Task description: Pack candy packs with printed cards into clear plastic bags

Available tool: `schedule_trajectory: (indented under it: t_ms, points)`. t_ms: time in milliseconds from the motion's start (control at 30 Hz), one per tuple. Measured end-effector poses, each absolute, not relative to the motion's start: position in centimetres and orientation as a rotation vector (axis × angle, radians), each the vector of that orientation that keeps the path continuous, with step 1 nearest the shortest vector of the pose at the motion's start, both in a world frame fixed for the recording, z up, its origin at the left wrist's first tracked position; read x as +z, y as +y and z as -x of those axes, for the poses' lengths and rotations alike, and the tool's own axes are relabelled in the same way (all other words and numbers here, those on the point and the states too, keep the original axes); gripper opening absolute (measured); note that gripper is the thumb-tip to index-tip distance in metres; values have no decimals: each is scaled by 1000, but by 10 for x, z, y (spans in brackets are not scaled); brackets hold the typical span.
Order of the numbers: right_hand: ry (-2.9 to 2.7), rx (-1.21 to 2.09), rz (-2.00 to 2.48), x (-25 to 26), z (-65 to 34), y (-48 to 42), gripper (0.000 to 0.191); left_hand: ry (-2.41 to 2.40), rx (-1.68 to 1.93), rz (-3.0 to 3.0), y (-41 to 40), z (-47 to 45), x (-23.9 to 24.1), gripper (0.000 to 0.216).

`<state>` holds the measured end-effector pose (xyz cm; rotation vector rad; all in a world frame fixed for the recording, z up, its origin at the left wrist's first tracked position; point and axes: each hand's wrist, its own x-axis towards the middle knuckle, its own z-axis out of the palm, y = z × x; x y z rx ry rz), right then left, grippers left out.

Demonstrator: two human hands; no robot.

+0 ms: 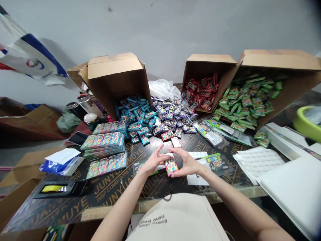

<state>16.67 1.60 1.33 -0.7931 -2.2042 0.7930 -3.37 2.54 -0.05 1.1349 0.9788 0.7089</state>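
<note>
Both my hands meet over the middle of the dark printed table (105, 190). My left hand (153, 161) and my right hand (187, 164) pinch a small stack of colourful packets (171, 166) between them, fingers curled round it. Just beyond lie loose packets: a blue pile (135, 117), a purple pile (170, 115), and single ones near my fingers. Finished flat packs (104, 140) are stacked to the left.
Tipped cardboard boxes stand at the back: one spilling blue packets (115, 77), one with red packets (205, 87), one with green packets (250, 97). White sheets (258, 160) lie right, a green tub (304, 124) far right, metal flasks (85, 103) and a black tray (60, 188) left.
</note>
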Motion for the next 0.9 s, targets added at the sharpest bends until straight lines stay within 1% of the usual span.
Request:
schedule_trajectory:
  t_ms: [33, 100, 167, 233, 333, 433, 533, 633, 700, 833, 900]
  points:
    - [-2178, 716, 872, 7, -169, 18, 91, 1080, 756, -1274, 25, 39, -5, 83]
    - [-2152, 587, 1004, -9, -176, 24, 90, 1274, 755, -1658, 22, 51, -14, 88]
    - [-2161, 503, 1080, -24, -181, 29, 91, 1366, 577, -2031, 18, 63, -24, 96]
    - [-2197, 458, 1103, -36, -182, 31, 93, 1368, 409, -2221, 13, 70, -33, 103]
    - [-2245, 491, 1046, -45, -179, 30, 97, 1356, 443, -2211, 7, 71, -39, 107]
    - [-2228, 654, 930, -43, -178, 28, 99, 1323, 553, -2092, 5, 69, -36, 109]
    - [-2158, 793, 867, -40, -178, 27, 100, 1251, 602, -2030, 4, 66, -28, 106]
    - [-2095, 684, 963, -39, -174, 22, 102, 1270, 626, -2020, 6, 62, -22, 100]
    - [-2032, 557, 1106, -41, -167, 15, 92, 1343, 649, -2017, 9, 59, -22, 96]
    - [-2094, 558, 1155, -42, -167, 15, 57, 1369, 639, -2064, 19, 52, -30, 95]
    - [-2040, 469, 1277, -37, -191, 32, 50, 1378, 592, -2108, 22, 51, -37, 94]
